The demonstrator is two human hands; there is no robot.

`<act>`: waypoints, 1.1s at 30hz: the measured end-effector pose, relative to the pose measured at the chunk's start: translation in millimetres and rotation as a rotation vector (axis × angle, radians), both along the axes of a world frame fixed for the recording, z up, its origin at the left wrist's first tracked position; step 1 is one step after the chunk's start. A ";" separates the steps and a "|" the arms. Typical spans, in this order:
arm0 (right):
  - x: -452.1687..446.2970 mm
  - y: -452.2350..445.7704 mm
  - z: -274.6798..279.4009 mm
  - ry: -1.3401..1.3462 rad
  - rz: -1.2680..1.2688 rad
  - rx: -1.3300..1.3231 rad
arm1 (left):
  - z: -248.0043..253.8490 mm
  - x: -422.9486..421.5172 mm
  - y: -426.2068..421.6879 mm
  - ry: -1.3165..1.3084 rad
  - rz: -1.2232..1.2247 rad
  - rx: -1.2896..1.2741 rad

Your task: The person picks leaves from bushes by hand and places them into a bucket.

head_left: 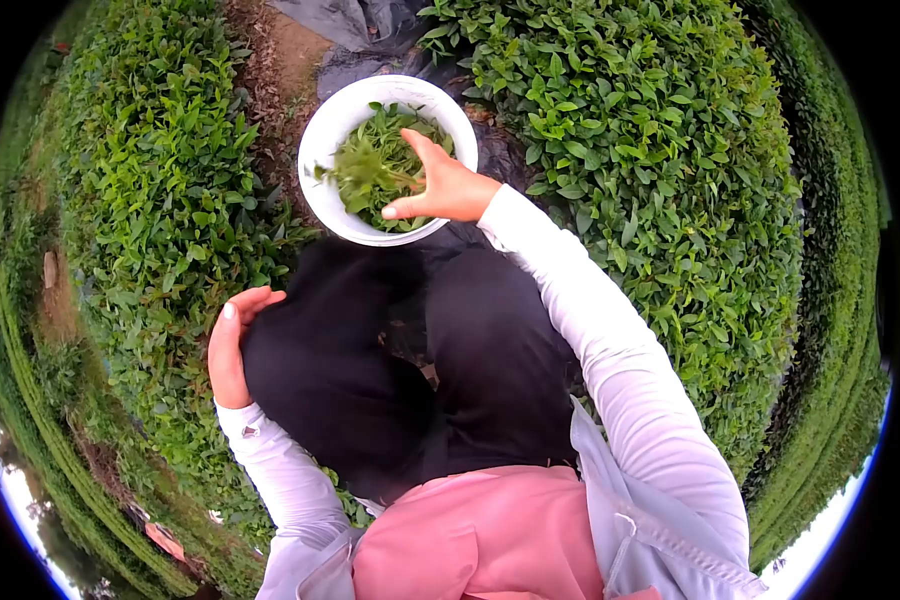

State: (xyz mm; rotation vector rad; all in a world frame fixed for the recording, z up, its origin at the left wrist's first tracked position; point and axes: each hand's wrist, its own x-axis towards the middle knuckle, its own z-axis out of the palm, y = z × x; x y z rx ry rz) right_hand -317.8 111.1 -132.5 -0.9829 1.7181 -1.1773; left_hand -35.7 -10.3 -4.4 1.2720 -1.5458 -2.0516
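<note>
While the right hand [452,190] splays over blurred leaves [366,168], bucket [313,185] bottom hidden, left hand [232,350] (loosely parted) against knee [282,345]

The bucket [315,188] looks like smooth white plastic with a soft sheen. The trousers [500,350] are matt black cloth, the shirt [480,530] soft pink cloth, the sleeves [625,345] thin, creased pale cloth. The sheeting [355,72] looks like wrinkled dark plastic; the soil [295,55] is rough and matt, the hedge leaves [650,130] faintly glossy.
</note>
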 end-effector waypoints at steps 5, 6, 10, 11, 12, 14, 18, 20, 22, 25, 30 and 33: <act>-34.3 76.6 19.7 -0.365 -0.551 0.010 | -52.6 -9.9 -33.1 -0.029 -0.060 0.051; -50.1 105.8 12.9 -0.423 -0.726 -0.007 | -68.8 -18.1 -40.2 -0.037 -0.125 -0.057; -128.4 238.5 -26.5 -0.386 -1.256 -0.252 | -130.5 -59.4 -64.9 -0.066 -0.630 -0.934; -141.6 264.5 -34.5 -0.354 -1.278 -0.217 | -131.1 -75.1 -63.2 -0.020 -0.832 -1.255; -149.6 282.5 -42.4 -0.340 -1.276 -0.155 | -128.7 -86.5 -55.6 -0.061 -0.966 -1.348; -156.6 290.1 -47.8 -0.271 -1.250 -0.009 | -134.7 -98.1 -47.3 -0.124 -1.134 -1.414; -167.8 274.2 -71.7 0.080 -1.139 0.345 | -149.3 -99.8 -50.4 -0.339 -1.224 -1.564; -177.8 261.6 -81.0 0.296 -1.119 0.471 | -145.6 -101.6 -57.5 -0.264 -1.218 -1.556; -183.6 248.3 -78.6 0.551 -1.078 0.561 | -131.4 -105.2 -59.8 -0.232 -1.131 -1.550; -201.6 240.0 -82.6 0.690 -1.026 0.583 | -113.6 -118.0 -68.6 -0.288 -1.038 -1.516; -221.5 217.5 -96.2 0.432 -1.090 0.436 | -122.6 -160.0 -94.9 -0.490 -0.899 -1.572; -213.6 210.6 -94.8 -0.138 -1.301 0.176 | -146.8 -193.8 -114.5 -0.556 -0.880 -1.549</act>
